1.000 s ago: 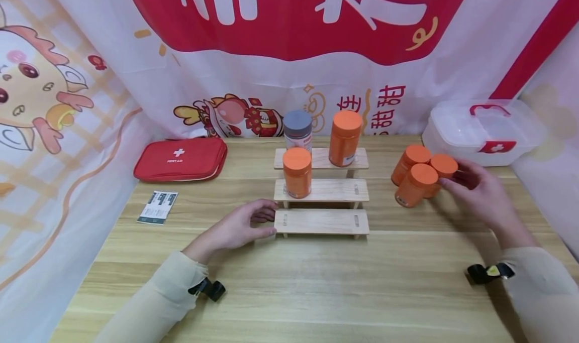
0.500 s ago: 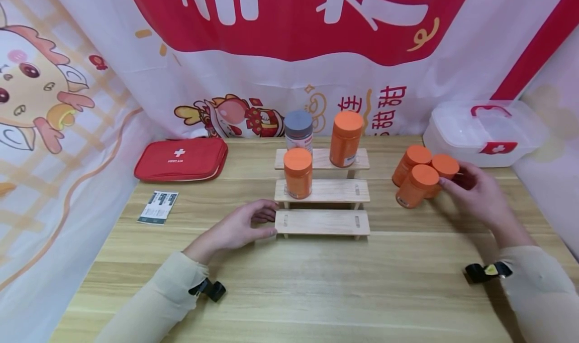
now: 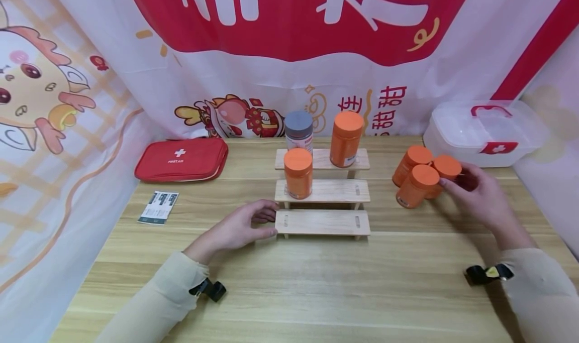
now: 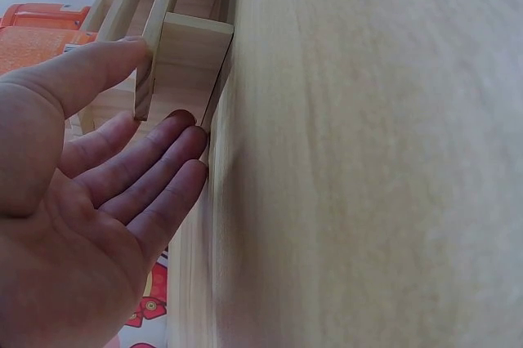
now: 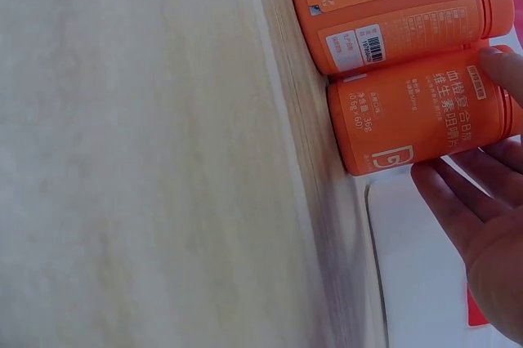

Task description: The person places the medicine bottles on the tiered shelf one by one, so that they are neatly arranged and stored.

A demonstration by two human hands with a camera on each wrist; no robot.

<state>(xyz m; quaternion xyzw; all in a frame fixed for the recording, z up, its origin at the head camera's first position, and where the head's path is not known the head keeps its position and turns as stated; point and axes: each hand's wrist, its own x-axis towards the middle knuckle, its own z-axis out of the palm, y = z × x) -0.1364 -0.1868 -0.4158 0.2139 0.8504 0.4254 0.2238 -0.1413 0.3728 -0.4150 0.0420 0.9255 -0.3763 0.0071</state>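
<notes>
My right hand (image 3: 486, 200) pinches an orange pill bottle (image 3: 447, 167) near its lid, thumb in front and fingers behind. Two more orange bottles, one in front (image 3: 413, 192) and one behind (image 3: 409, 164), stand close against it. Printed lettering covers the held bottle (image 5: 409, 115) in the right wrist view. At the left end of a three-step wooden stand (image 3: 322, 221), my left hand (image 3: 239, 226) has its thumb on the lowest step's edge and its fingers loosely extended beneath. An orange bottle (image 3: 298, 180) occupies the middle step; a grey-lidded bottle (image 3: 298, 126) and another orange one (image 3: 346, 139) share the top.
A red first-aid pouch (image 3: 181, 159) lies at the back left, with a small printed card (image 3: 158, 207) in front of it. The clear first-aid box (image 3: 484, 134) stands at the back right, behind the right hand. Printed cloth (image 3: 289, 72) hangs along the back.
The pinched bottle has shifted very slightly to the right, with my right hand. My left hand stays at the stand's end.
</notes>
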